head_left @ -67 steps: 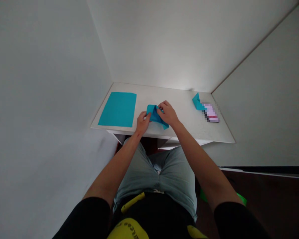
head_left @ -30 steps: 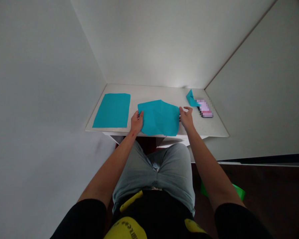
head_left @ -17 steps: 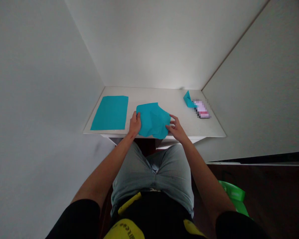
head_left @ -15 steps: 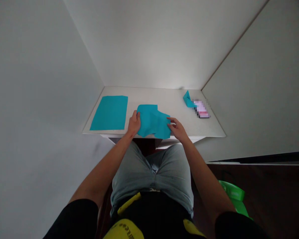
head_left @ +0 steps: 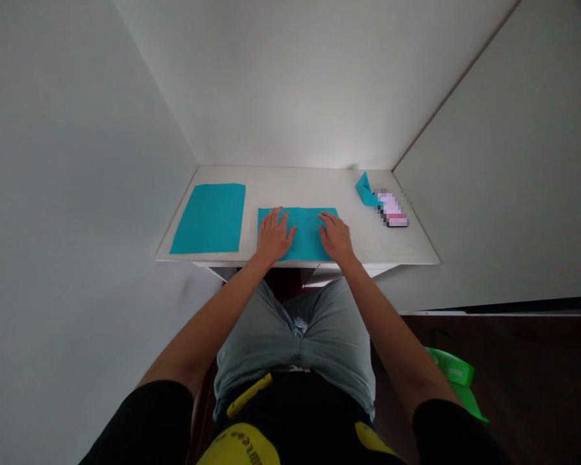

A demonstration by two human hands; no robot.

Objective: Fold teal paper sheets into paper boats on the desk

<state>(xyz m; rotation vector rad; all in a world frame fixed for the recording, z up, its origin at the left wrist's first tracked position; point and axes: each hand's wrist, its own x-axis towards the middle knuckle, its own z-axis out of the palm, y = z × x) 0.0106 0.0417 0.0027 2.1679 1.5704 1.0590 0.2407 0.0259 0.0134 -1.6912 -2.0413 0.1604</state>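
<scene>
A rectangular sheet of turquoise paper (head_left: 308, 242) lies flat near the front edge of the white table. Over its left part my left hand (head_left: 275, 237) rests with fingers stretched out and thumb apart. My right hand (head_left: 335, 236) lies on the right part, fingers also extended. Both hands cover portions of the sheet, so its left and right ends are partly hidden. A larger turquoise sheet (head_left: 210, 218) lies by itself on the left side of the table.
At the table's back right stands a folded turquoise paper piece (head_left: 366, 190), touching a pixelated phone (head_left: 392, 210). The white tabletop (head_left: 295, 184) meets walls on three sides. A green plastic object (head_left: 452, 369) is low on the right, by the dark floor.
The turquoise paper, held up and bent between both hands before, now lies flat on the table. My hands have changed from gripping its sides to lying on top of it.
</scene>
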